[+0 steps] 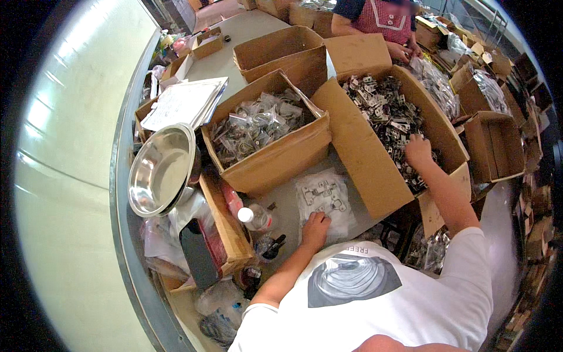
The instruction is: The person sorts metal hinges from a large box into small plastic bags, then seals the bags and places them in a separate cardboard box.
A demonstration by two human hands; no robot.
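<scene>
My left hand rests on a stack of clear plastic bags printed with dark line drawings, on the grey tabletop. Its fingers are slightly bent and a little apart over the near edge of the stack. To the right, my right hand reaches into a large open carton heaped with small metal fittings. The fingers there are curled down among the fittings, and their tips are hidden. A wide cardboard flap hangs between the carton and the bags.
Left of the flap stands a carton of filled clear bags. Steel bowls, papers, a white-capped bottle and a dark phone-like slab lie left. Across the table, a person in a red checked apron handles bags.
</scene>
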